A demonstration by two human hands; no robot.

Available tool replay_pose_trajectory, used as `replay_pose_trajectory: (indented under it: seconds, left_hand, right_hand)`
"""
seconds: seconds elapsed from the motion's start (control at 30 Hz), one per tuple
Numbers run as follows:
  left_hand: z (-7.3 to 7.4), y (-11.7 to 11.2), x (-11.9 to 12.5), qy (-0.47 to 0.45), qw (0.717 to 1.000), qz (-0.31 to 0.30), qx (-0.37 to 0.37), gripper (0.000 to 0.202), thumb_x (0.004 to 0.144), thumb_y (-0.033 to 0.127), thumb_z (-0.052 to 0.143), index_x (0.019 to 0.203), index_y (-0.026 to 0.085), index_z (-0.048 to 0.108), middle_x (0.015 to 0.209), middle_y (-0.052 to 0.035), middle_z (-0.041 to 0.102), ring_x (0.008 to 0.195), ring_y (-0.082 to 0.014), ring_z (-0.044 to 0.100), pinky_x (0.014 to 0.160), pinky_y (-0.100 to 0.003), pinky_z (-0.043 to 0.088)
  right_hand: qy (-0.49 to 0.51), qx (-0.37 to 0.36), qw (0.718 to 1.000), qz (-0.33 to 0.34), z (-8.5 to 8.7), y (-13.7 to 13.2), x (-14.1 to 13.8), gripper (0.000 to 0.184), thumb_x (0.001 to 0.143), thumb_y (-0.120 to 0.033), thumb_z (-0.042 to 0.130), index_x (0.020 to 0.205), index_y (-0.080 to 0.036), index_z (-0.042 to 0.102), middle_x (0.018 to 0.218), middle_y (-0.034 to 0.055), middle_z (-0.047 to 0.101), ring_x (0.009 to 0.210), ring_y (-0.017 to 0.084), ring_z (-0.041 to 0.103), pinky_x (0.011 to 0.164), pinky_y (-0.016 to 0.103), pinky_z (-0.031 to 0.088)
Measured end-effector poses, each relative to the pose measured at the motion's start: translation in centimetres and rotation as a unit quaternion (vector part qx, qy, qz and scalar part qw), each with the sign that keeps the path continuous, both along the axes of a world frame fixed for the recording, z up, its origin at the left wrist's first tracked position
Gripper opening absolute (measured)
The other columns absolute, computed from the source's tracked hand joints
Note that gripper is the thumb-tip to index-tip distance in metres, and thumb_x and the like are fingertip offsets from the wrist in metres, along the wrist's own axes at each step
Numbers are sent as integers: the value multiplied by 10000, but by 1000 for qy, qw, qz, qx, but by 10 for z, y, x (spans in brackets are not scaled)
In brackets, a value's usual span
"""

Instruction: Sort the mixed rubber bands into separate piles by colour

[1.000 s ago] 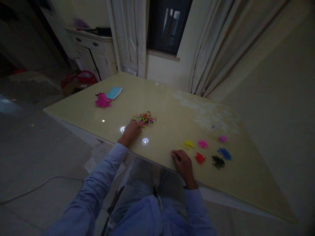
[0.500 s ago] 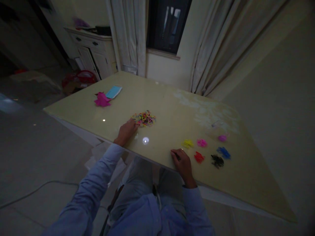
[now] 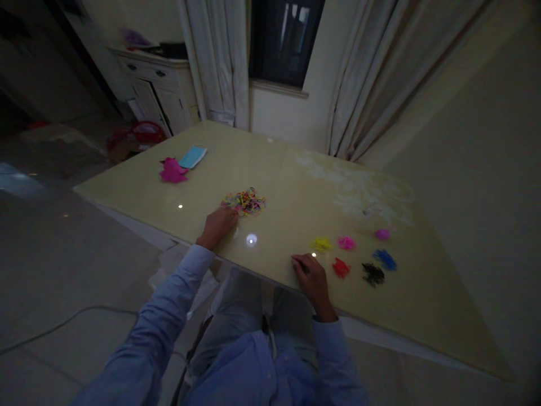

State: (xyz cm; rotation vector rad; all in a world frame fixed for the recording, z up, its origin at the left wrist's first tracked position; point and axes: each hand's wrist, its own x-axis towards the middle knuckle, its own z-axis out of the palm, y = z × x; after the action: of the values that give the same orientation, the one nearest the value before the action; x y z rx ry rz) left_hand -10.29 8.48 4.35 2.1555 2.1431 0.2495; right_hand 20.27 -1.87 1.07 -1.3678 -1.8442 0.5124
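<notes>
Holds the left hand (image 3: 220, 223) at the near-left edge of the mixed pile of small coloured bands (image 3: 248, 202) on the table (image 3: 274, 169), with fingers bent close together. Rests the right hand (image 3: 311, 277) near the table's front edge, with fingers loosely curled, just left of the red pile (image 3: 341, 268) and near the yellow pile (image 3: 321, 244); too dim to tell whether gripping anything with either hand.

You wear 1 camera on your head. It looks forward and down, over your shirt (image 3: 253, 366) and the table (image 3: 279, 175). Your shirt is close to it, at the bottom; the window (image 3: 285, 48) is far off, up at the top.
</notes>
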Motion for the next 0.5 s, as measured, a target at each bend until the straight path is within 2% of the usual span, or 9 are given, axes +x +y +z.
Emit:
replay_pose_trajectory:
  seconds: [0.13,0.27,0.37,0.5]
  left_hand:
    - [-1,4,0,29,999,-2,-20,376,951,317,347,1000,155,683,1033,-151,665,950,-267,644,742,-331,486]
    - [3,7,-2,52,997,-24,-47,388,961,287,305,1042,116,643,1048,-176,660,952,-265,645,759,-334,489]
    - [11,15,-7,35,995,-42,-86,369,952,270,319,1058,116,637,1085,-171,664,940,-246,649,776,-322,489]
    - [27,33,-14,32,988,-52,-140,310,896,198,388,991,128,675,1023,-143,695,907,-224,658,786,-291,485]
  right_hand:
    - [6,-1,1000,1,1,-1,1,212,926,-301,517,927,-204,706,858,71,685,803,190,640,746,315,517]
    - [12,-1,1000,3,0,-1,1,205,929,-301,521,932,-207,703,862,67,681,807,190,640,746,312,513]
    - [14,0,1000,3,-1,0,1,200,929,-301,528,931,-200,701,863,67,681,810,190,639,749,314,511]
    - [17,2,1000,4,-3,0,1,198,928,-301,530,931,-199,701,865,67,683,812,190,640,754,316,511]
